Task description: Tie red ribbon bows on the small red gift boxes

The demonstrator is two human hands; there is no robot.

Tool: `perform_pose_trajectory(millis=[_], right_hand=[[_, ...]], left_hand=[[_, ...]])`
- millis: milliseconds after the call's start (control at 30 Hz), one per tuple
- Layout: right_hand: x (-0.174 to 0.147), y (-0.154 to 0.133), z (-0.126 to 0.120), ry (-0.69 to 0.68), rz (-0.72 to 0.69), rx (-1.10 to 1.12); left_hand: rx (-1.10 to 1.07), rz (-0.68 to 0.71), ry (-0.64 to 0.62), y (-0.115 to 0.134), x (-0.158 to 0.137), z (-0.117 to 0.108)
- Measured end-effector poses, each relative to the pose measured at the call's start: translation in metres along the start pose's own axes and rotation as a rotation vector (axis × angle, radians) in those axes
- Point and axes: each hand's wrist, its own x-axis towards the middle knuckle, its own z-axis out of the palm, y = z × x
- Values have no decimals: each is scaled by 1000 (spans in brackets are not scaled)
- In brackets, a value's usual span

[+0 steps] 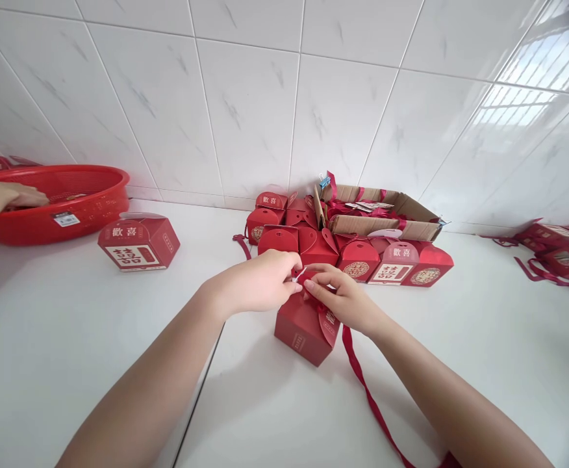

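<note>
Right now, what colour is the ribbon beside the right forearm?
The ribbon is deep red, showing best in the head view.

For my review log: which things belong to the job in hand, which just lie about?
Likely the job:
handled box
trailing ribbon
cardboard ribbon tray

Seemingly outside it:
grouped boxes
lone box, left
ribboned boxes, right
basket (another person's hand inside)

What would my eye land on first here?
Probably the left hand and right hand, close together over a red box in the middle. Behind it, red boxes crowd in front and to the left of a carton. At far left, another person's hand reaches over a red basin.
</note>
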Motion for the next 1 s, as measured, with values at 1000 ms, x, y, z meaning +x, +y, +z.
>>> perform_pose_trajectory(millis=[1000], right_hand=[[-33,-14,-40,-332,306,-774]], left_hand=[[-1216,420,677,-30,-24,-57]])
